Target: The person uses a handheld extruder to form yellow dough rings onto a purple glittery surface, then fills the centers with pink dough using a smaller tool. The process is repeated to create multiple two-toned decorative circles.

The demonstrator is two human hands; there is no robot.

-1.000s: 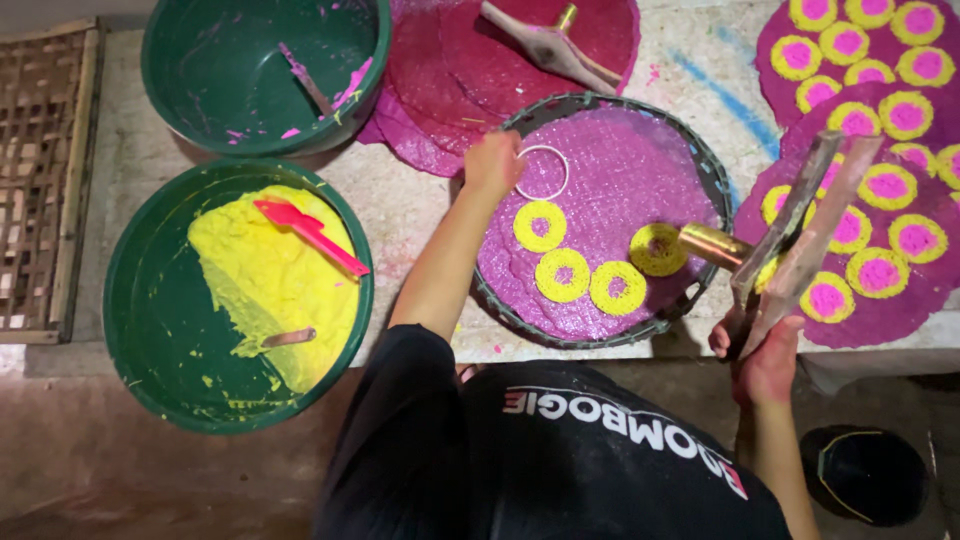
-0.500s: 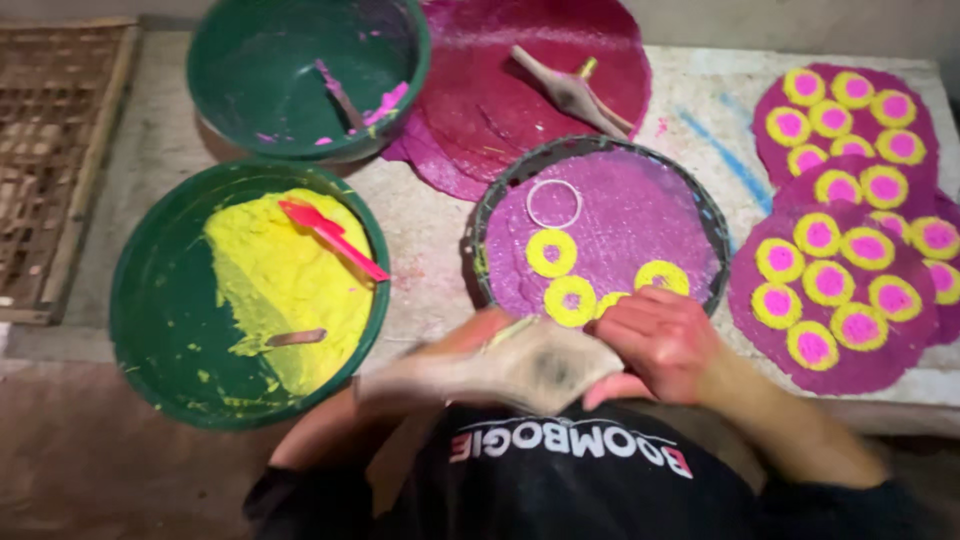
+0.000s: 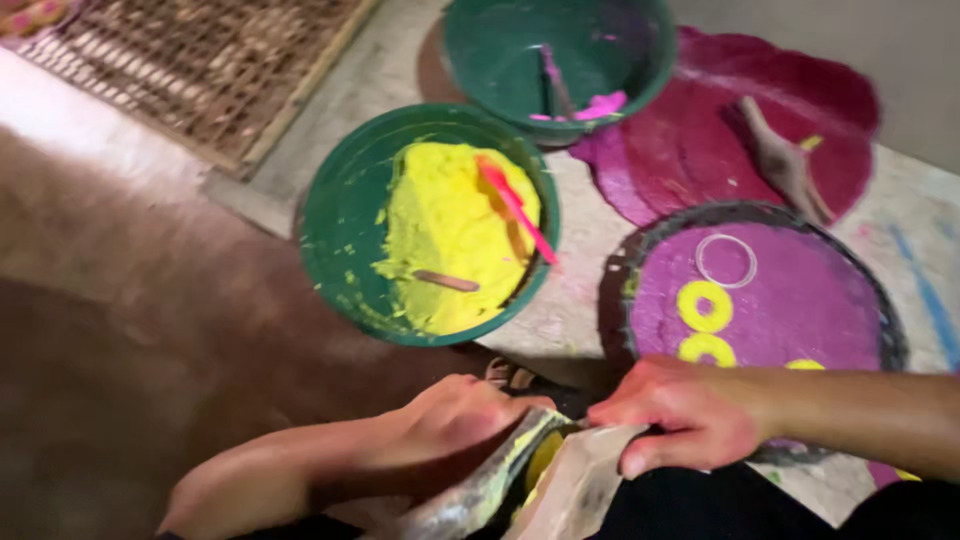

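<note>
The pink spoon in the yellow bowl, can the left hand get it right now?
Probably not right away: the left hand is gripping a smeared tool. Nothing lies between it and the pink spoon, though, so once free it likely could.

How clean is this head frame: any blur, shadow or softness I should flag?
Head view: both hands, left and right, and the stained bag between them are smeared by motion; the floor at lower left lies in dim shadow; the yellow basin and purple tray read clearly, slightly soft.
</note>
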